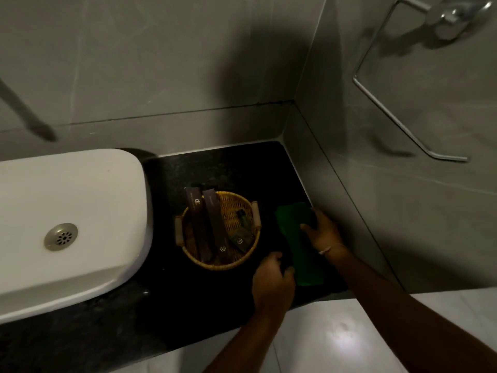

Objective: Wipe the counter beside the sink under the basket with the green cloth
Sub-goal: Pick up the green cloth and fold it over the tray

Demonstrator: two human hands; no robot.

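A folded green cloth point(297, 243) lies flat on the black counter point(236, 168), to the right of a round woven basket point(243, 261). The basket holds two long dark boxes and small dark packets. My right hand point(321, 232) rests on the far part of the cloth with its fingers spread over it. My left hand point(271, 278) is at the cloth's near left edge, just in front of the basket, fingers curled at the cloth. The white sink point(80, 211) stands left of the basket.
Grey tiled walls close off the counter at the back and the right. A metal towel ring point(398, 122) hangs on the right wall. The counter's front edge runs just below my left hand, with pale floor tiles point(336, 337) beyond it.
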